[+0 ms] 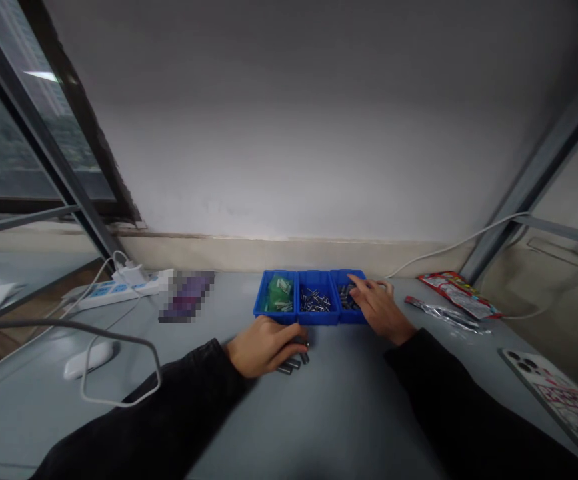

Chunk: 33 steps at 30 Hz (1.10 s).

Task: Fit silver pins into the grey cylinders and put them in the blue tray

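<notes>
Three blue bins stand joined in a row against the wall. My right hand [379,310] is over the right bin [353,319], index finger stretched out and thumb apart; dark grey metal cylinders [347,297] show inside, partly covered by the hand. In front of the bins, my left hand [266,345] is closed in a pinch, a small shiny bit showing at its fingertips; what it holds is mostly hidden. Below those fingers, several dark grey cylinders [289,366] lie on the table. Small silver pins [315,300] fill the middle bin [319,320]. In the left bin [260,303] is a green plastic bag [277,293] with small metal parts.
Left on the grey table [339,413] are a power strip [119,288], a blurred purple item [187,298], a white mouse [89,360] and a looping cable [156,373]. Right are a red packet [461,295], clear plastic wrapping [451,317] and a phone [553,393].
</notes>
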Each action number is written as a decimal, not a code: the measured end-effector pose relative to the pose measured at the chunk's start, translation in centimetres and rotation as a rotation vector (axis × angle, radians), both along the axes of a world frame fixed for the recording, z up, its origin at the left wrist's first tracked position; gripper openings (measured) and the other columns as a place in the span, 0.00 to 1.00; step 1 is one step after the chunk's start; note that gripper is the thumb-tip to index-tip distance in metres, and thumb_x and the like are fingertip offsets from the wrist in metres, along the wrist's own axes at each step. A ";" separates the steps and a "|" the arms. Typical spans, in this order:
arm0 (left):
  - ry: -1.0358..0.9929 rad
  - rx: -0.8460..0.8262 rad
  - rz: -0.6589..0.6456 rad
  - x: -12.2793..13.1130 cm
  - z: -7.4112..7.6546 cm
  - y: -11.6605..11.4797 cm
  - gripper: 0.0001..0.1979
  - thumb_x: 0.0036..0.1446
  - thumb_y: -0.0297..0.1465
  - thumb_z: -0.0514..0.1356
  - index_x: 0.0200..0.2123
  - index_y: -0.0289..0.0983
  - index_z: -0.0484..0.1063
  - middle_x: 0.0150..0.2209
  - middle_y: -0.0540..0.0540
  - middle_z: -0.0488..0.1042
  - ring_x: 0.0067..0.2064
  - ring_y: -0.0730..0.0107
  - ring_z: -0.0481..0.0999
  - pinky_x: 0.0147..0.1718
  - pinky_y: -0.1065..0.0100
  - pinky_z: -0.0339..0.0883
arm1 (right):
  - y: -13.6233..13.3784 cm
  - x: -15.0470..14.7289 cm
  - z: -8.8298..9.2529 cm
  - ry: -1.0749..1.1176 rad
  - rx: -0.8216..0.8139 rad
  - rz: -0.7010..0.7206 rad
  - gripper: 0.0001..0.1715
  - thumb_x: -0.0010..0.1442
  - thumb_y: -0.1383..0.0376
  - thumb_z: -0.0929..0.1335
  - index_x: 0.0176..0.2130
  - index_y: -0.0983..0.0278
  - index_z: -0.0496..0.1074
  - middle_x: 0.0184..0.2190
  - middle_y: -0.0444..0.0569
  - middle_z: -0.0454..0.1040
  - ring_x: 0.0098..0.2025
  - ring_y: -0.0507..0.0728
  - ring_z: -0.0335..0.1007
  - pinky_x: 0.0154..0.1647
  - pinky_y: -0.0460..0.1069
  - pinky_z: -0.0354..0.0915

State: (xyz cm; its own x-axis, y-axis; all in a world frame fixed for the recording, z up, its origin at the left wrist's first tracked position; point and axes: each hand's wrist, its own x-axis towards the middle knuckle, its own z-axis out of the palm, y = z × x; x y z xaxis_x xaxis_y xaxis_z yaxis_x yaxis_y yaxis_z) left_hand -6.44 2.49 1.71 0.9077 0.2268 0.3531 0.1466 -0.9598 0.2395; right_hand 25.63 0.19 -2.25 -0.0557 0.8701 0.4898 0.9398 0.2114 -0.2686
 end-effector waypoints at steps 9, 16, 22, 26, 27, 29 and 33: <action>-0.020 0.047 -0.021 0.2 0.2 -0.1 0.13 0.73 0.36 0.51 0.45 0.34 0.70 0.31 0.46 0.78 0.30 0.68 0.78 0.31 0.67 0.72 | 0.1 0.3 0.0 -0.087 -0.104 -0.011 0.32 0.75 0.51 0.48 0.71 0.58 0.52 0.59 0.55 0.70 0.64 0.62 0.60 0.63 0.67 0.47; -0.041 0.052 -0.015 0.2 0.1 -0.1 0.12 0.73 0.36 0.51 0.47 0.34 0.70 0.30 0.47 0.78 0.29 0.69 0.79 0.30 0.68 0.72 | 0.0 0.1 0.5 -0.102 -0.101 0.006 0.33 0.75 0.51 0.48 0.69 0.61 0.57 0.59 0.56 0.70 0.65 0.64 0.57 0.64 0.66 0.44; -0.044 0.064 -0.013 0.2 0.2 -0.1 0.13 0.73 0.36 0.51 0.46 0.34 0.70 0.31 0.46 0.78 0.30 0.68 0.79 0.31 0.67 0.72 | -0.4 0.0 1.2 -0.114 -0.186 0.069 0.32 0.75 0.53 0.47 0.71 0.57 0.51 0.59 0.54 0.71 0.67 0.64 0.56 0.65 0.71 0.38; -0.023 0.060 -0.014 0.1 0.1 0.0 0.13 0.73 0.36 0.51 0.46 0.34 0.70 0.31 0.46 0.78 0.30 0.67 0.79 0.31 0.66 0.73 | -0.5 0.2 1.5 0.037 -0.218 0.100 0.31 0.76 0.52 0.46 0.70 0.51 0.53 0.59 0.48 0.71 0.67 0.60 0.57 0.67 0.66 0.42; -0.020 0.058 -0.014 0.1 0.1 0.0 0.13 0.73 0.36 0.51 0.47 0.34 0.70 0.31 0.46 0.78 0.30 0.67 0.79 0.31 0.66 0.73 | -0.5 0.2 1.4 0.038 -0.208 0.096 0.31 0.76 0.52 0.46 0.70 0.51 0.54 0.60 0.48 0.70 0.67 0.60 0.56 0.67 0.66 0.42; -0.019 0.055 -0.013 0.1 0.1 0.0 0.13 0.73 0.36 0.51 0.47 0.34 0.70 0.31 0.46 0.78 0.30 0.67 0.79 0.31 0.66 0.72 | -0.4 0.3 1.2 -0.004 -0.187 0.070 0.31 0.75 0.51 0.46 0.70 0.53 0.54 0.62 0.49 0.68 0.67 0.61 0.56 0.66 0.66 0.42; -0.024 0.053 -0.018 0.2 0.2 0.0 0.13 0.73 0.36 0.51 0.46 0.34 0.70 0.31 0.46 0.78 0.30 0.68 0.79 0.31 0.67 0.72 | -0.1 0.2 0.9 -0.130 -0.164 0.039 0.31 0.75 0.52 0.49 0.70 0.58 0.55 0.62 0.53 0.68 0.67 0.63 0.56 0.65 0.67 0.46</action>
State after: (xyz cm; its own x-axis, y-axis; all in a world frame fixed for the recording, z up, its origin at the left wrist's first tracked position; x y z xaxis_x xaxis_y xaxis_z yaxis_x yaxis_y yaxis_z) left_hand -6.28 2.50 1.90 0.9024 0.1912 0.3861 0.1243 -0.9736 0.1916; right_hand 25.87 0.07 -1.33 -0.1444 0.9336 0.3281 0.9608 0.2116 -0.1793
